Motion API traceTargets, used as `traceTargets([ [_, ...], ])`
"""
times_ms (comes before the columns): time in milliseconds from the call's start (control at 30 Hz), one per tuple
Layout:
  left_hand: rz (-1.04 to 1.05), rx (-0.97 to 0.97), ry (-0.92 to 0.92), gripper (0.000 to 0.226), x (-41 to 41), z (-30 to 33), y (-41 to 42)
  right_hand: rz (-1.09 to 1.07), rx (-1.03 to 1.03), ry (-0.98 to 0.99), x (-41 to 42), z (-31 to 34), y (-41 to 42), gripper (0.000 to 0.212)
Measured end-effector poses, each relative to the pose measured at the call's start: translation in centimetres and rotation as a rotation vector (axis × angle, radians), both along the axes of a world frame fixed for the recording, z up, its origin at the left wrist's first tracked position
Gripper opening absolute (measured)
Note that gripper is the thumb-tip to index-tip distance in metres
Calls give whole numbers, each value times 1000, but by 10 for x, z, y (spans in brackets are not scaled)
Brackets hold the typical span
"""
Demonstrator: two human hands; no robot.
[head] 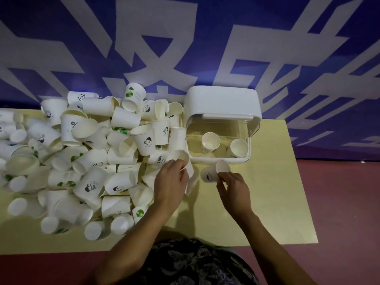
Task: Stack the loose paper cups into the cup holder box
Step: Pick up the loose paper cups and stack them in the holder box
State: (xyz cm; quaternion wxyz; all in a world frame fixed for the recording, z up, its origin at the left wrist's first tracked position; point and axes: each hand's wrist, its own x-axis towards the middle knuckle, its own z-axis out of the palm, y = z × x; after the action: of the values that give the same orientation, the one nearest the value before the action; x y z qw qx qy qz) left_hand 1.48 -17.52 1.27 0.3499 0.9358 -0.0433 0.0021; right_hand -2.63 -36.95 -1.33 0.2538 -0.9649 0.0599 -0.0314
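Cups: right hand (233,189) fingers pinch tilted cup (213,171) before box (219,128); left hand (171,182) fingers pinch pile-edge cup (186,163).

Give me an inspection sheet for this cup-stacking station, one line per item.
Surface: pale yellow table, on a reddish floor.
Job's things: white cup holder box, lid raised, two upright cups inside; large pile of loose paper cups left of it.
Clutter: nothing seen.
Hands: left hand grips a cup at the pile's edge; right hand pinches a tilted cup in front of the box.
Cables: nothing seen.
Surroundings: blue backdrop with large white characters.
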Motion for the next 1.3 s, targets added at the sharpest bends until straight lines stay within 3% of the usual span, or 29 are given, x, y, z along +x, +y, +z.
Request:
traceTargets([
  [267,-230,61,-96,17,73,4,-74,-83,-51,-115,53,23,-72,8],
  [500,-330,294,17,13,103,-26,-110,6,-169,-28,84,11,-110,12],
  [600,-297,329,66,28,105,-31,-117,56,-199,17,92,2,-116,15],
  [733,-237,302,32,10,106,-32,-124,97,-214,92,98,-12,-120,16],
  [1033,-254,373,243,22,125,-69,-127,204,-263,215,110,-33,-130,16],
  [1300,-308,485,266,22,105,-75,-135,267,-337,241,110,-50,-129,25],
])
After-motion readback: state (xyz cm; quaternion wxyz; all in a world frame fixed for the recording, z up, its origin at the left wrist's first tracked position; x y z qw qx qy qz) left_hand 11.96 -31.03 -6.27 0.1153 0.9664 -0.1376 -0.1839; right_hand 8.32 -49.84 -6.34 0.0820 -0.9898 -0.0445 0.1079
